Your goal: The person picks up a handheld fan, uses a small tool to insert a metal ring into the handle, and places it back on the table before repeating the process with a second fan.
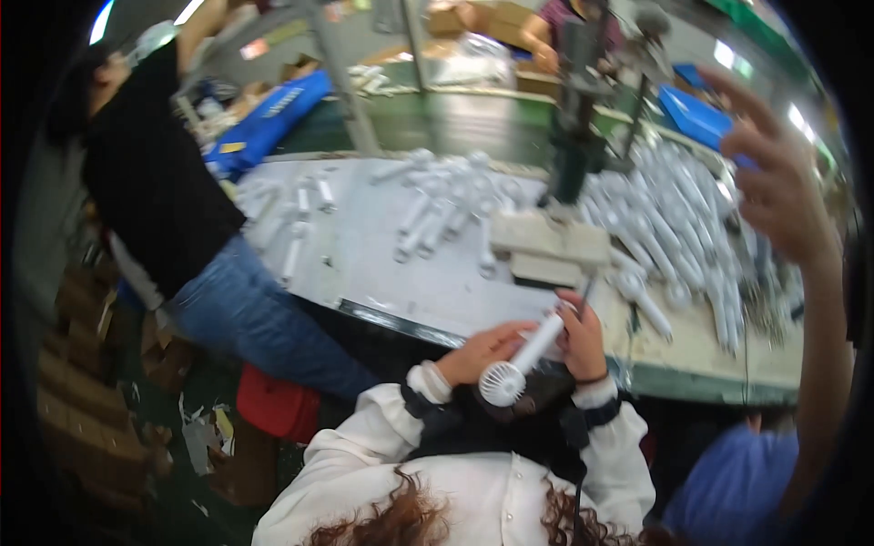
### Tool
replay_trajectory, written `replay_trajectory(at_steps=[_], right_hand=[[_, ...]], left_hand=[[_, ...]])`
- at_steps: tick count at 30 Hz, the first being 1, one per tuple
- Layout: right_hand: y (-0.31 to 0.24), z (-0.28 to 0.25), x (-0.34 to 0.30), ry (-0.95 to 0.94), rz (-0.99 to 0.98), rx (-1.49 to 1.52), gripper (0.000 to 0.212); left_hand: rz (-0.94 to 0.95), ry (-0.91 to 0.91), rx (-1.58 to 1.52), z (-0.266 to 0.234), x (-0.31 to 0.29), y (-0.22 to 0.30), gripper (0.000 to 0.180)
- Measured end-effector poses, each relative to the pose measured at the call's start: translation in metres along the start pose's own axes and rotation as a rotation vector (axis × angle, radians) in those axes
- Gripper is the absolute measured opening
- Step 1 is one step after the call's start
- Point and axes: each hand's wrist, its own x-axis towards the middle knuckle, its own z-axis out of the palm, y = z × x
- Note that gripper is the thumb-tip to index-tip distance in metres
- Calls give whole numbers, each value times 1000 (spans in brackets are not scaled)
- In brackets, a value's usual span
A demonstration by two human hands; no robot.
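A white handheld fan is tilted in front of my body, its round grille toward me and its handle pointing away to the right. My right hand is closed around the far end of the handle. From the left, my left hand has its fingertips bent against the handle's side. A thin dark rod rises by my right fingers; whether I hold it is unclear. Just beyond stands a pale block-shaped fixture under a dark upright machine column.
White fan bodies lie across the white tabletop, with a large pile on the right. A person in black leans in at left; another person's raised hand is at right. A red stool stands at lower left.
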Motion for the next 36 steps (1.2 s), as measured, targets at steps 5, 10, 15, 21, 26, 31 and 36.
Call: replay_trajectory(at_steps=[5, 10, 15, 21, 26, 31, 36], right_hand=[[0, 19, -3, -64, -3, 62, 30], [-2, 12, 1, -37, -23, -12, 26], [2, 14, 6, -94, -21, -12, 28], [-1, 28, 2, -105, -228, -147, 32], [2, 16, -3, -148, -98, -76, 31], [10, 2, 5, -233, 39, -58, 31], [21, 12, 11, -200, -264, -396, 31]], left_hand=[[-15, -125, -411, -8, -22, 19, 48], [47, -74, 24, 7, -11, 28, 59], [8, 79, 430, 16, -9, 44, 64], [-85, 84, -39, 14, -6, 36, 60], [10, 137, 20, 9, -9, 21, 58], [41, 176, 249, 14, -16, 27, 57], [43, 285, 350, 17, -17, 28, 56]])
